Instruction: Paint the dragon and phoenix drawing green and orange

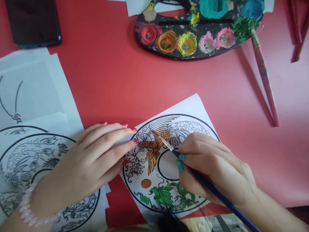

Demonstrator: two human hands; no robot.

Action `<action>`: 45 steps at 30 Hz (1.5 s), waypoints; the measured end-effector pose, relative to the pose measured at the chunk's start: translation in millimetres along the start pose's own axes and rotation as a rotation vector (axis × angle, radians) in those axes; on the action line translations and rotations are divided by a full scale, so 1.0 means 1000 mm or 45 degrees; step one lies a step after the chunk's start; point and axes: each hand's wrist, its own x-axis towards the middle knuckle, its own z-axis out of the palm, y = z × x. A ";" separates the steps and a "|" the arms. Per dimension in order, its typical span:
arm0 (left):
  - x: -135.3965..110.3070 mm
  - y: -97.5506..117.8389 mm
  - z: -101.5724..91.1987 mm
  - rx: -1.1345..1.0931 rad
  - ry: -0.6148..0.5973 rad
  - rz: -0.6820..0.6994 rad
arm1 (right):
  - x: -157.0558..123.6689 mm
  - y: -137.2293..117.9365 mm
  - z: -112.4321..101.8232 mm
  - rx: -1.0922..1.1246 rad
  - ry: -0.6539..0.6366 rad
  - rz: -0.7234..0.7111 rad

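Note:
A round line drawing of a phoenix and a dragon is printed on a white sheet (196,104). The bird (154,145) is partly orange, the dragon (166,195) mostly green, and a small disc orange. My right hand (212,167) pinches a paintbrush (205,182) with a dark blue handle; its orange-stained tip touches the bird's wing area. Fingers stretched out, my left hand (103,154) lies flat, its red-nailed fingertips at the sheet's left edge. A pale beaded bracelet (31,211) circles the left wrist.
At the top is a black paint palette (149,48) with several colour wells. A red-handled brush (264,74) leans on its green paint. More printed sheets (58,83) lie at left, beneath a black phone (35,22). Other brushes (294,25) lie upper right on the red table (103,71).

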 end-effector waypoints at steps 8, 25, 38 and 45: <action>0.000 -0.001 0.000 0.007 -0.020 -0.012 | 0.000 0.005 -0.003 0.036 0.018 -0.001; 0.000 0.001 -0.001 0.017 -0.027 -0.009 | 0.002 0.005 -0.003 0.032 0.014 0.002; -0.002 0.000 0.000 -0.001 -0.037 -0.023 | -0.003 0.008 -0.006 -0.065 0.168 0.060; -0.001 0.000 0.001 0.010 -0.046 -0.018 | -0.005 0.007 -0.013 -0.058 0.018 0.082</action>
